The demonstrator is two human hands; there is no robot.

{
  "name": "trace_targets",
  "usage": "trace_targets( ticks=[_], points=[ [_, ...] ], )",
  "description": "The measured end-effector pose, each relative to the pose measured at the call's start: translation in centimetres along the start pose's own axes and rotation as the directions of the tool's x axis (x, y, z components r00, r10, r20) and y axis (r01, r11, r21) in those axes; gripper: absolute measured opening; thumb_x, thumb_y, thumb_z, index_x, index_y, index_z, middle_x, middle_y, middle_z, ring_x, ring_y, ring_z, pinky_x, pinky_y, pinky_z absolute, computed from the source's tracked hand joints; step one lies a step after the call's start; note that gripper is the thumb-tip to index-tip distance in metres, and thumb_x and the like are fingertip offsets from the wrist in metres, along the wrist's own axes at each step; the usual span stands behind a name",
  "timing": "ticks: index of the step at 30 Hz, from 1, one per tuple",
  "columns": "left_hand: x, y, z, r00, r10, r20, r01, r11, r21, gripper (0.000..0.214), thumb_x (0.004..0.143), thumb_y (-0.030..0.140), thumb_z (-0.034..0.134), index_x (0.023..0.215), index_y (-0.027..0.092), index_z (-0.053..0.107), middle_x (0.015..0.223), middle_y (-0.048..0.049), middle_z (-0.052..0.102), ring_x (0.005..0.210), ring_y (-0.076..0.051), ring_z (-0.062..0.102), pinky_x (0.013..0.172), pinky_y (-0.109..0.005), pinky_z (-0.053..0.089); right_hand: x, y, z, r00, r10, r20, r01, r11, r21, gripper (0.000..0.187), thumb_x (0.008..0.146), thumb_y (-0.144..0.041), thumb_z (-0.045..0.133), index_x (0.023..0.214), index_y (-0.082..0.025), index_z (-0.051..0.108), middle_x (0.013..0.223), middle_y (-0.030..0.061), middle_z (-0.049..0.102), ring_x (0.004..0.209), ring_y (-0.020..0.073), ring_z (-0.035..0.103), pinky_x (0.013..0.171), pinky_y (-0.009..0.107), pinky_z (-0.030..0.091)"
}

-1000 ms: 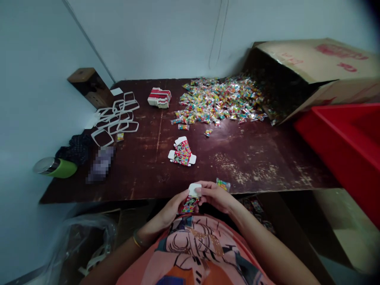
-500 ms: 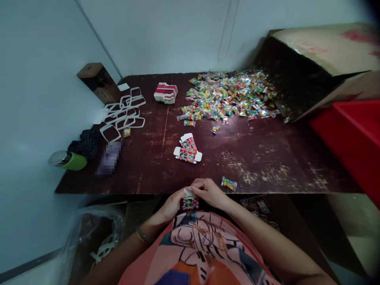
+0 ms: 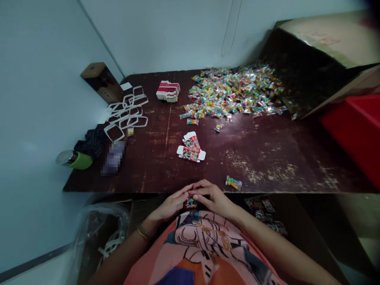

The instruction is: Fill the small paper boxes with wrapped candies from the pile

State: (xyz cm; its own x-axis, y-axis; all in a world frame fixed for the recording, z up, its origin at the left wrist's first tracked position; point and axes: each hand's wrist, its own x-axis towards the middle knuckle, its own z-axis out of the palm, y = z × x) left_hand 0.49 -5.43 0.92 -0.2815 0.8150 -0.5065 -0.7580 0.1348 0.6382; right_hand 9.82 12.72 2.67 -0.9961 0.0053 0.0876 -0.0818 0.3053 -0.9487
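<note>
Two hands meet just below the near table edge, over the person's lap. Left hand [image 3: 170, 204] and right hand [image 3: 214, 198] both close around a small printed box [image 3: 190, 203]; fingers of each curl over its top, fingertips almost touching, so only a bit of the colourful print shows between them. A thin bracelet [image 3: 142, 233] sits on the left wrist.

Dark wooden table [image 3: 267, 158], worn and scratched. Single candy packet [image 3: 233, 183] lies right at the near edge, just right of the right hand, not touched. Further in, near the middle, a flat unfolded box blank [image 3: 191, 147] with white flaps, same print as the held box.

Left side: green tumbler [image 3: 74, 159] lying on its side at the table's left edge, dark cloth [image 3: 90, 143] beside it, a blurred patch next to that. Beyond those, a heap of white frame-shaped offcuts [image 3: 126, 113], overlapping.

Far side: small stack of folded blanks [image 3: 168, 91], red and white edges showing. Right of it a big spread of candy packets [image 3: 234, 93], spilling out of a cardboard carton [image 3: 323, 51] tipped on its side at the far right corner. Red bin [image 3: 356, 134] at the right edge, in front of the carton. Wooden block [image 3: 101, 81] against the wall at the far left corner.
</note>
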Motion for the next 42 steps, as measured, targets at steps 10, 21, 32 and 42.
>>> trace_targets(
  ticks=[10,21,32,42],
  points=[
    [-0.1,1.0,0.5,0.994,0.097,0.054,-0.108,0.956,0.274,0.064,0.083,0.023,0.059,0.142,0.026,0.035,0.152,-0.0069,0.033,0.136,-0.027,0.034,0.113,-0.044,0.023,0.9,0.1,0.1,0.999,-0.023,-0.041,0.023,1.0,-0.019,0.022,0.091,-0.024,0.054,0.108,-0.023,0.069,0.098,0.0066,0.066,0.091,0.0167,0.06,0.084,0.031,0.049],
    [-2.4,6.9,0.7,0.994,0.065,-0.086,0.047,0.457,0.888,0.02,0.068,0.015,0.061,0.088,0.015,0.065,0.078,0.0012,0.066,0.075,-0.017,0.058,0.07,-0.025,0.042,9.7,4.1,-10.3,0.969,-0.068,-0.238,-0.086,0.809,-0.581,0.025,0.088,-0.021,0.054,0.11,-0.019,0.066,0.121,0.012,0.059,0.112,0.0258,0.051,0.097,0.041,0.04],
    [1.2,6.5,0.8,0.916,0.252,-0.311,-0.158,0.941,0.299,0.04,0.072,0.028,0.069,0.106,0.017,0.051,0.096,-0.0078,0.069,0.082,-0.02,0.067,0.078,-0.037,0.053,7.8,4.1,-9.1,0.943,0.037,-0.33,-0.135,0.951,-0.278,0.023,0.093,-0.034,0.045,0.102,-0.017,0.058,0.092,0.0059,0.067,0.078,0.0174,0.062,0.07,0.029,0.049],
    [3.4,4.5,3.6,0.991,0.094,-0.096,-0.049,0.918,0.394,0.046,0.067,0.024,0.075,0.108,0.015,0.057,0.098,-0.0099,0.068,0.082,-0.02,0.065,0.059,-0.028,0.056,5.0,-0.3,-5.5,0.949,0.018,-0.315,-0.039,0.997,-0.06,0.01,0.086,-0.029,0.061,0.087,-0.02,0.066,0.085,0.0024,0.064,0.08,0.017,0.057,0.075,0.031,0.046]
  ],
)
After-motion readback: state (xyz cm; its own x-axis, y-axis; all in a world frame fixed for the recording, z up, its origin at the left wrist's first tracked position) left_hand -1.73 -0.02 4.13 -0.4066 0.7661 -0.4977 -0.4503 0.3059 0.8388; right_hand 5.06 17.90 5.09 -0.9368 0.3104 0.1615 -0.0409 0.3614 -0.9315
